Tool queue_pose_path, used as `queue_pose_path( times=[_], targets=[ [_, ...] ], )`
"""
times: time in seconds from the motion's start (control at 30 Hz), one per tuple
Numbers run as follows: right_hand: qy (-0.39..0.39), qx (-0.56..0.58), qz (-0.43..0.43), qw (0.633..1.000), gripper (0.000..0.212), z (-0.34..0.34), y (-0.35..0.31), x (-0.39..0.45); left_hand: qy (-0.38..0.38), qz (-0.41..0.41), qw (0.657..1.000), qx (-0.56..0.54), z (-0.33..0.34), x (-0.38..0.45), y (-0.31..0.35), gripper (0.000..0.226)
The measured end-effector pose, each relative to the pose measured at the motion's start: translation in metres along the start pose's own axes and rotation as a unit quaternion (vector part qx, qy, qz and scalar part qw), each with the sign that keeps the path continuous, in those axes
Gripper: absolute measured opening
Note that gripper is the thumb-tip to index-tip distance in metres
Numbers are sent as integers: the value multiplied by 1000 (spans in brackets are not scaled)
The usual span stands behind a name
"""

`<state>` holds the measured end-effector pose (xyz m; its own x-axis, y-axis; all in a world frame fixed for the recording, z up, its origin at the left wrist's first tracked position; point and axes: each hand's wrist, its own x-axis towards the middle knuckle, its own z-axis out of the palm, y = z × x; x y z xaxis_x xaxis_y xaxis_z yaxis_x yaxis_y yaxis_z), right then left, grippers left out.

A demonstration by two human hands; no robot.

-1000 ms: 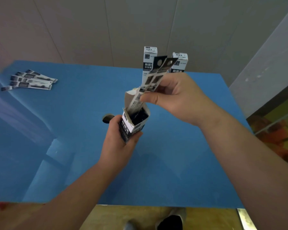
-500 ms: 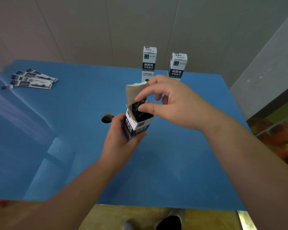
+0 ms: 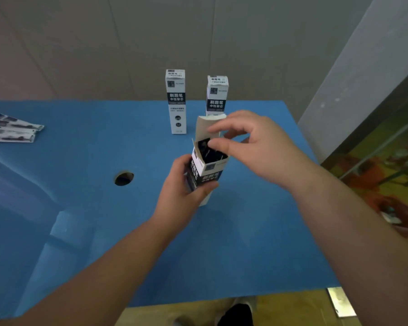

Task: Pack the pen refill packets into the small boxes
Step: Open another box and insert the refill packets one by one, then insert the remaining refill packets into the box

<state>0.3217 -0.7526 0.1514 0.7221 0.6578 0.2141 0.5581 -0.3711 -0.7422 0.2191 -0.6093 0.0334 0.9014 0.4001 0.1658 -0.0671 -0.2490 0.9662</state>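
The left hand (image 3: 181,189) grips a slim cardboard box (image 3: 206,170) above the smooth blue bench (image 3: 80,208), flap up, dark packets inside. The right hand (image 3: 257,147), fingers loosely curled, touches its flap. Behind the box stand two closed boxes (image 3: 176,102); flat glossy packets (image 3: 10,129) lie far left.

Both forearms bare, no sleeves; black shoe (image 3: 233,314) with pale edge below table edge

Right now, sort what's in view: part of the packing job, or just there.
Job:
open box, gripped by left hand
right hand at its flap
two shut boxes
loose packets

Just there:
table hole
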Motion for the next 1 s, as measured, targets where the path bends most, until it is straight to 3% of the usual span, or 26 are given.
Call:
queue_pose_path(
  times=[0.17, 0.3, 0.53, 0.63, 0.77, 1.0],
  targets=[
    [127, 178, 85, 972, 10, 0, 29, -19, -19, -25, 999, -23, 7, 16, -6, 52],
    [118, 123, 172, 970, 14, 13, 60, -36, -55, -48, 997, -34, 10, 23, -12, 55],
    [108, -6, 216, 970, 25, 33, 80, -67, -136, -61, 989, -20, 14, 36, -19, 73],
    [99, -46, 226, 968, 29, 37, 79, -80, -171, -84, 981, 41, 2, 27, -32, 87],
    [80, -107, 222, 966, 32, 45, 71, -95, -151, -107, 974, 127, -27, 1, -39, 102],
    [21, -203, 143, 968, 34, 75, 23, -99, -75, 17, 931, 356, -85, -37, -12, 72]
  ],
)
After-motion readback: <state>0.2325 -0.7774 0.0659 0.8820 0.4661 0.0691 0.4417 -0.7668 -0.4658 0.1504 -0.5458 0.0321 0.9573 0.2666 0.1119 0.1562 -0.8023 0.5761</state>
